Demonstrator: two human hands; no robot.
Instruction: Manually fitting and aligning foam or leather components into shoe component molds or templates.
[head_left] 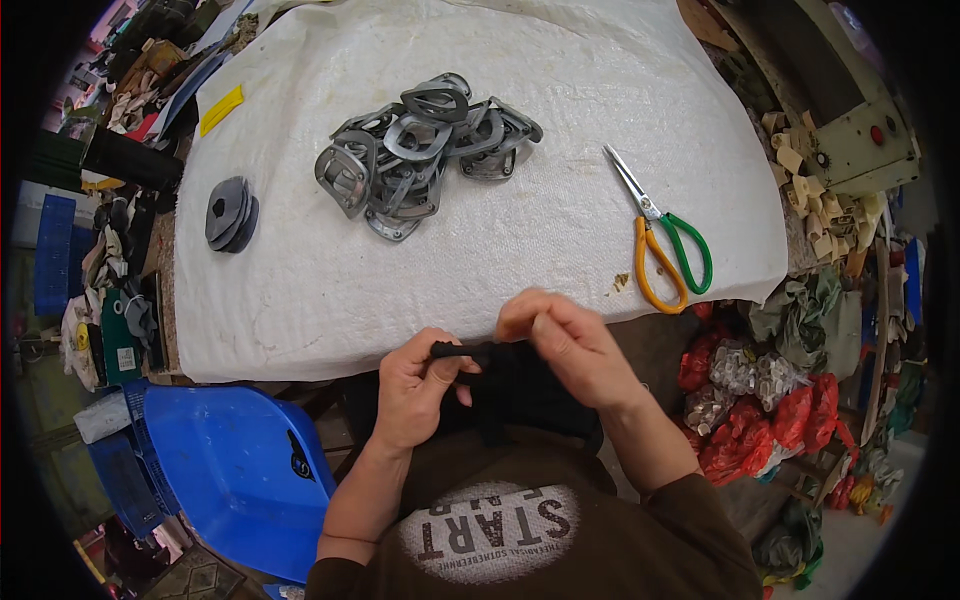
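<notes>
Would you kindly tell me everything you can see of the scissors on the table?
The scissors have slim silver metal blades, a pivot and two looped handles, one orange-yellow, one green, apparently plastic-coated. They lie flat, blades nearly closed, tips pointing away and leftward, on the white woven sheet, handles near its close edge. The right hand is not touching them.

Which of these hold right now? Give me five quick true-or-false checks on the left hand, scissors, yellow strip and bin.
1. The left hand holds a black strip. True.
2. The scissors lie right of the grey metal pieces. True.
3. Both scissor handles are green. False: there is one orange handle and one green handle.
4. A yellow strip lies on the white sheet. True.
5. No bin stands on the person's left. False: a blue bin stands there.
</notes>
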